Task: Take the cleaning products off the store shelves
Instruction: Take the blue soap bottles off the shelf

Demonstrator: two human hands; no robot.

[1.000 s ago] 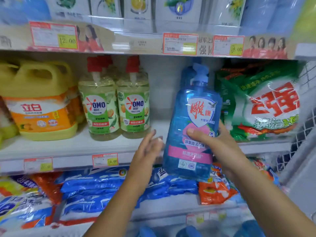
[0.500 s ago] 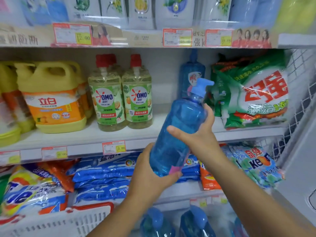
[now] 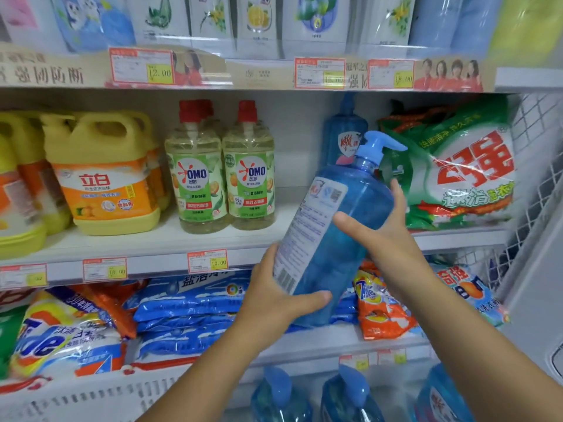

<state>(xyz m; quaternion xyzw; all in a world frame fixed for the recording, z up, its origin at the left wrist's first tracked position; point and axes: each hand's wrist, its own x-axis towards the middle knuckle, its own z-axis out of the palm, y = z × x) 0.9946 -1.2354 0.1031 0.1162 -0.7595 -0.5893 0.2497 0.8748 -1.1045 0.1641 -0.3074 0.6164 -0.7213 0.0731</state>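
Observation:
A blue pump bottle [image 3: 341, 226] of detergent hangs tilted in front of the middle shelf [image 3: 170, 260], its back label facing me and its pump pointing up right. My left hand [image 3: 274, 296] grips its base from below. My right hand [image 3: 387, 236] holds its upper body, thumb across the front. Behind it a second blue pump bottle [image 3: 342, 132] stands on the shelf. Left of that stand OMO bottles [image 3: 248, 169] with red caps and yellow jugs [image 3: 106, 175].
A green and white detergent bag [image 3: 457, 166] lies at the shelf's right end beside a wire mesh side [image 3: 536, 184]. Blue, orange and Tide bags [image 3: 189, 303] fill the lower shelf. More blue pump bottles [image 3: 350, 397] and a white basket [image 3: 100, 397] sit below.
The bottle came off the shelf front and tipped to a slant, then turned so its back label shows. My left hand went from beside it to gripping its base.

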